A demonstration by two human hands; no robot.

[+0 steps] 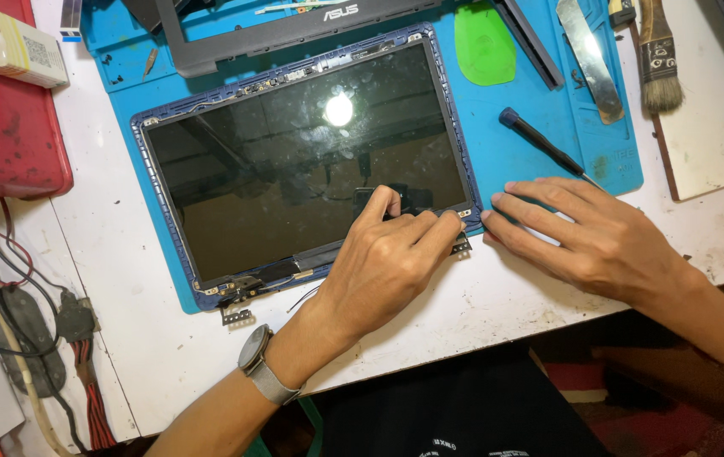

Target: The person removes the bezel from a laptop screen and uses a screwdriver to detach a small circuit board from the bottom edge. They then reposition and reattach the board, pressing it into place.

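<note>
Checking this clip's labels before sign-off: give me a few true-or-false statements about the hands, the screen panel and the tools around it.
1. The left hand rests on the lower right corner of the laptop screen panel. True.
2. The right hand holds the screwdriver. False: it lies flat by the panel's corner, the screwdriver loose behind it.
3. The panel lies on a blue work mat. True.
4. The green pry tool lies on the glass. False: it lies on the mat beyond the panel.
5. A brush lies at the upper right. True.
</note>
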